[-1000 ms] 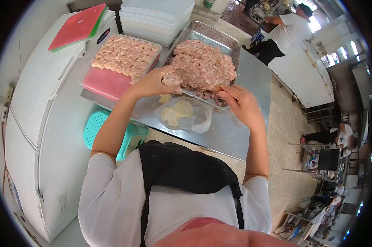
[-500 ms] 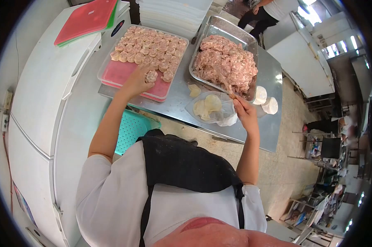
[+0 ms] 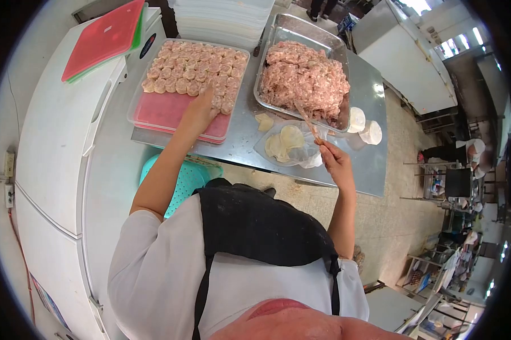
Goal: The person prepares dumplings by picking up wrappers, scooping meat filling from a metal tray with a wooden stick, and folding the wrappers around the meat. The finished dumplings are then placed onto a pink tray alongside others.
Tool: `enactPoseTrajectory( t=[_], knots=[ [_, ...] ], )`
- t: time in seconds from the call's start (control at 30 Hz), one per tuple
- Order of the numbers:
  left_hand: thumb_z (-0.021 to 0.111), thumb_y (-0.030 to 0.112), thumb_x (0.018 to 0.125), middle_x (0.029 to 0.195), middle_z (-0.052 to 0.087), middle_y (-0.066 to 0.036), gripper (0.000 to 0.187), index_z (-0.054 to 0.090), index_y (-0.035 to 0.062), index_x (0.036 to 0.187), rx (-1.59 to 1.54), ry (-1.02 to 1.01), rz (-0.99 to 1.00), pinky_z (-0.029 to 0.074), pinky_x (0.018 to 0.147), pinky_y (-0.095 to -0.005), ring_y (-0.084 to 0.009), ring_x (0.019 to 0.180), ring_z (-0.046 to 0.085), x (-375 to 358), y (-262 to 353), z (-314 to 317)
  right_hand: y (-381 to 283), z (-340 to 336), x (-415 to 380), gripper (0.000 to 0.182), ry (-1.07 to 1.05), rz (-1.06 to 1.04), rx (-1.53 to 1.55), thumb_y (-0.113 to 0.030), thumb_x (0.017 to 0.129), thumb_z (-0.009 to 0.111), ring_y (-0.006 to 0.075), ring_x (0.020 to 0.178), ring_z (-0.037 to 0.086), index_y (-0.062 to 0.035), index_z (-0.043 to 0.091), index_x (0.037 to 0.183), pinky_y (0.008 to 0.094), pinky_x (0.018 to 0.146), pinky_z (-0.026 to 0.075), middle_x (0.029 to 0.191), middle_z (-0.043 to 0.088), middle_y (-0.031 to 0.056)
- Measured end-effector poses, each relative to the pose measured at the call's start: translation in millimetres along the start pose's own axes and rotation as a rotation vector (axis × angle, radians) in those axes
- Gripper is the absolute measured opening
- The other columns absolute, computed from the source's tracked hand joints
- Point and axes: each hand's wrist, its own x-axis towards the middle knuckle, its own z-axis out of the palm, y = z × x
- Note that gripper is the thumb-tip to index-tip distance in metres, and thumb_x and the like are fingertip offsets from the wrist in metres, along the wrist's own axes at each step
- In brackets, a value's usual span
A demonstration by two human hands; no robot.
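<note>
Left hand (image 3: 201, 112) at the dumplings (image 3: 193, 69), grip cannot be told; right hand (image 3: 336, 161) pinches spatula (image 3: 308, 122), tip at minced meat (image 3: 303, 79).

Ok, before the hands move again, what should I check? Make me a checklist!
1. Stick held by the right hand: ok.
2. Meat left in the pan: ok, a big heap.
3. Loose dough circles on the plastic bag: ok.
4. Room on the tray: ok, a pink part is bare.
5. Left hand away from the dumplings: not ok, it's right at them.
6. Left hand empty: cannot tell, its fingertips are hard to see.
</note>
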Motion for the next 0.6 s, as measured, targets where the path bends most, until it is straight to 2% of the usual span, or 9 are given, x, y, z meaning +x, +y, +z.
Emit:
enactPoseTrajectory(
  t=[0.1,0.2,0.27,0.3,0.37,0.4,0.47,0.53,0.6],
  knots=[
    [0.068,0.011,0.076,0.118,0.055,-0.031,0.071,0.034,-0.0024,0.137,0.025,-0.083,-0.1,0.046,0.089,-0.044,-0.0428,0.107,0.055,3.5,0.7,-3.9,-1.2,-12.1,11.3,0.029,-0.035,0.009,-0.042,-0.021,0.095,0.057,0.0001,0.054,0.033,-0.001,0.064,0.116,0.0173,0.048,0.025,0.065,0.041,-0.0095],
    [0.066,0.011,0.077,0.115,0.057,-0.03,0.064,0.04,-0.0021,0.134,-0.054,-0.134,-0.041,0.047,0.087,-0.0433,-0.0413,0.106,0.056,-1.1,7.9,-24.3,-1.4,-38.0,31.2,0.029,-0.045,-0.112,-0.206,-0.025,0.096,0.056,0.0069,0.056,0.046,-0.0027,0.066,0.112,0.0243,0.052,0.036,0.064,0.052,-0.0039],
    [0.066,0.012,0.079,0.116,0.058,-0.026,0.053,0.049,-0.0007,0.127,-0.022,-0.124,-0.161,0.047,0.09,-0.0416,-0.0387,0.105,0.058,-3.1,46.6,-47.8,-11.3,-72.9,45.1,0.029,-0.121,-0.215,-0.613,-0.027,0.094,0.056,0.0314,0.078,0.065,-0.0032,0.067,0.104,0.039,0.07,0.048,0.085,0.067,0.0166],
    [0.066,0.012,0.079,0.116,0.058,-0.026,0.053,0.049,-0.0007,0.127,-0.026,-0.138,-0.148,0.047,0.09,-0.0416,-0.0387,0.105,0.058,-1.7,53.8,-39.5,-20.3,-92.2,53.1,0.03,-0.131,-0.226,-0.866,-0.027,0.093,0.053,0.0382,0.085,0.063,-0.0014,0.067,0.095,0.0452,0.073,0.048,0.09,0.064,0.0229],
    [0.063,0.012,0.082,0.119,0.059,-0.02,0.041,0.056,0.0023,0.121,0.045,0.029,-0.072,0.046,0.093,-0.0398,-0.0353,0.106,0.058,4.8,69.4,-22.4,-29.4,-127.8,73.8,0.026,-0.089,-0.198,-1.259,-0.027,0.087,0.057,0.037,0.08,0.063,-0.0048,0.069,0.079,0.0439,0.07,0.049,0.081,0.066,0.0169],
    [0.063,0.012,0.082,0.119,0.059,-0.02,0.041,0.056,0.0023,0.121,0.043,0.022,-0.062,0.046,0.093,-0.0398,-0.0353,0.106,0.058,7.7,88.6,-11.7,-30.2,-141.0,84.2,0.026,-0.081,-0.187,-1.257,-0.027,0.087,0.057,0.037,0.08,0.063,-0.0048,0.069,0.079,0.0439,0.07,0.049,0.081,0.066,0.0169],
    [0.06,0.012,0.084,0.121,0.059,-0.016,0.035,0.059,0.0046,0.118,-0.231,-0.085,0.127,0.045,0.094,-0.0385,-0.0328,0.109,0.057,13.2,139.6,15.7,-35.4,-161.3,104.4,0.022,0.082,-0.321,-1.432,-0.022,0.082,0.059,0.0343,0.076,0.065,-0.005,0.068,0.072,0.0437,0.065,0.05,0.075,0.066,0.0165],
    [0.06,0.014,0.085,0.115,0.062,-0.014,0.03,0.061,0.0063,0.114,-0.284,-0.22,0.112,0.043,0.096,-0.0387,-0.0316,0.111,0.056,12.2,156.4,62.5,-7.3,-158.3,134.7,0.017,0.081,-0.357,-1.555,-0.017,0.078,0.059,0.032,0.072,0.066,-0.0046,0.067,0.069,0.0437,0.061,0.051,0.074,0.066,0.0164],
    [0.061,0.014,0.083,0.114,0.062,-0.014,0.03,0.062,0.0064,0.113,-0.228,-0.273,0.143,0.042,0.097,-0.0397,-0.0319,0.112,0.055,8.6,161.4,103.1,33.1,-135.3,137.9,0.014,-0.107,-0.524,-1.423,-0.014,0.075,0.058,0.0316,0.069,0.066,-0.0051,0.067,0.069,0.0435,0.059,0.052,0.073,0.066,0.0158]
  ],
)
